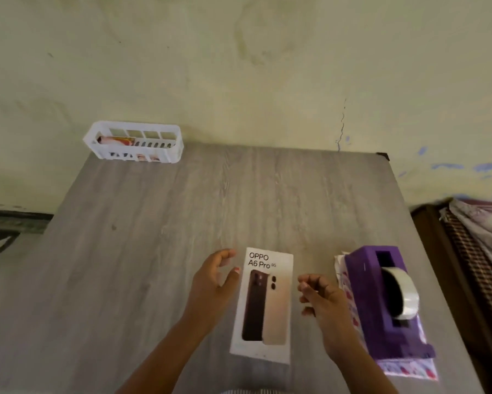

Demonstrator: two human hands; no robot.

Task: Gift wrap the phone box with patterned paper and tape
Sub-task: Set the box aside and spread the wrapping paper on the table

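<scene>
A white phone box [263,305] printed with two phones lies flat near the front of the grey wooden table [168,223]. My left hand [213,282] hovers just left of the box, fingers loosely curled and holding nothing. My right hand [323,302] hovers just right of it, fingers also loosely curled and empty. Further right, a purple tape dispenser [381,305] with a roll of clear tape [403,294] stands on folded patterned paper [406,368], white with red and purple marks.
A white plastic basket [134,143] with small items stands at the table's far left corner against the wall. Dark furniture with draped cloth [477,237] sits beside the table's right edge.
</scene>
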